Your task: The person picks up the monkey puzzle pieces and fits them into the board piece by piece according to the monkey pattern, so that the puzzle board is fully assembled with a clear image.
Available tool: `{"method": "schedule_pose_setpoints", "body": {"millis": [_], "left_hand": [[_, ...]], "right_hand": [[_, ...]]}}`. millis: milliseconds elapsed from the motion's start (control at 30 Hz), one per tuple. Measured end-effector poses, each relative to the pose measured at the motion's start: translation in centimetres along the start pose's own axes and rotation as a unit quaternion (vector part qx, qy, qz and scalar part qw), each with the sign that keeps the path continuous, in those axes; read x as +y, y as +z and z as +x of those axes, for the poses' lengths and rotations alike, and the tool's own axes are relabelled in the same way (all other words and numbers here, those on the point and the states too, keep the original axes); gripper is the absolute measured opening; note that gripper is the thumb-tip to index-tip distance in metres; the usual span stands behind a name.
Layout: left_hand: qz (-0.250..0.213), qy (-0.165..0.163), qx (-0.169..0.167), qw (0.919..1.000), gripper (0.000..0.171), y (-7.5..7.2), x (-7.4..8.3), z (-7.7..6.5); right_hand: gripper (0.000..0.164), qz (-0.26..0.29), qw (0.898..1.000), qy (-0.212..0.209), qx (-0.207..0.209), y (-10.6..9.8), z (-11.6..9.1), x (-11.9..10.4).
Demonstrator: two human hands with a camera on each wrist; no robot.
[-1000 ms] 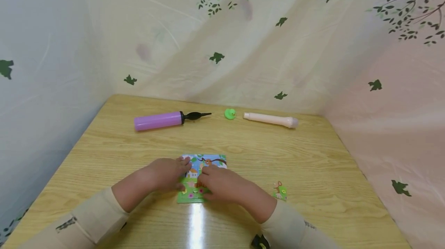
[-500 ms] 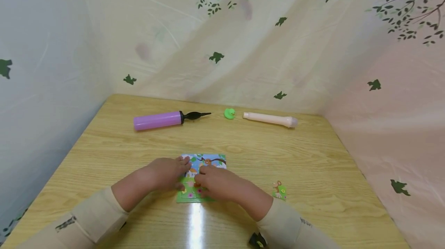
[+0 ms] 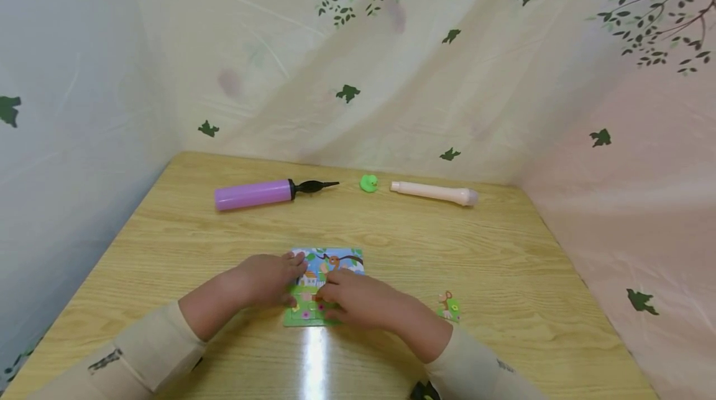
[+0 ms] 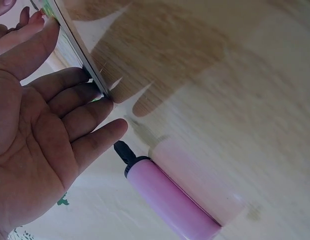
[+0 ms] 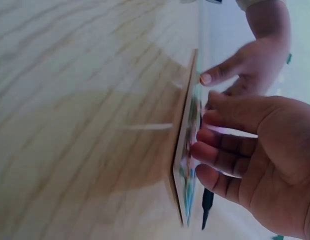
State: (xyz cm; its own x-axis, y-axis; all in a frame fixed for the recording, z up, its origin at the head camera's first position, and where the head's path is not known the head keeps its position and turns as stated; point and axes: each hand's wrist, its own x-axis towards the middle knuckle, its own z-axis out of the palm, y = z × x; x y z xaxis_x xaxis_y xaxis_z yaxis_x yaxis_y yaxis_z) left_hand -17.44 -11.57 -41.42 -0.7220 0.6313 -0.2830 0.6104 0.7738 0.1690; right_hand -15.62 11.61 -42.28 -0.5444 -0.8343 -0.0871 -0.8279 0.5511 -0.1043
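A small picture puzzle (image 3: 351,256), showing a house, a branch and flowers, lies flat on the table. My left hand (image 3: 268,279) rests along its left side with fingers nearly straight; in the left wrist view the fingertips touch the edge of the puzzle board (image 4: 77,50). Over the puzzle's lower middle is my right hand (image 3: 360,297), its fingers bent and their tips down on the surface. The right wrist view shows its thumb and fingertips at the board (image 5: 182,140); whether they pinch a piece is hidden. A loose puzzle piece (image 3: 449,307) lies beside the right forearm.
Along the table's (image 3: 224,238) back lie a purple hand pump (image 3: 254,194) with a black nozzle, a green toy duck (image 3: 368,183) and a pale pink microphone-shaped stick (image 3: 433,192). A dark object (image 3: 424,390) shows below the right sleeve. Patterned cloth hangs behind.
My right hand has shifted slightly on the puzzle, first a little left, then back right. The left hand and the loose piece have stayed in place.
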Motion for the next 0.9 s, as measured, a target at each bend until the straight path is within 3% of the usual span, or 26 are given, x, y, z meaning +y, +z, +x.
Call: {"method": "schedule_pose_setpoints", "body": {"millis": [200,400,633,900], "left_hand": [[-0.008,0.001,-0.002,1.0000,0.071,-0.1,0.1,0.0],[-0.006,-0.004,-0.011,0.9999,0.071,-0.3,0.2,-0.2],[-0.005,-0.008,-0.016,0.9998,0.071,-0.3,0.2,-0.3],[-0.012,-0.011,-0.019,0.9997,0.072,-0.4,0.3,-0.3]], "right_hand": [[0.032,0.040,0.998,0.055,0.006,-0.8,-2.9,1.7],[0.038,0.056,0.989,0.133,0.027,-1.8,-6.9,4.3],[0.046,0.080,0.968,0.236,0.021,-2.4,-11.4,7.1],[0.058,0.129,0.940,0.314,-0.023,-2.3,-15.1,8.3]]}}
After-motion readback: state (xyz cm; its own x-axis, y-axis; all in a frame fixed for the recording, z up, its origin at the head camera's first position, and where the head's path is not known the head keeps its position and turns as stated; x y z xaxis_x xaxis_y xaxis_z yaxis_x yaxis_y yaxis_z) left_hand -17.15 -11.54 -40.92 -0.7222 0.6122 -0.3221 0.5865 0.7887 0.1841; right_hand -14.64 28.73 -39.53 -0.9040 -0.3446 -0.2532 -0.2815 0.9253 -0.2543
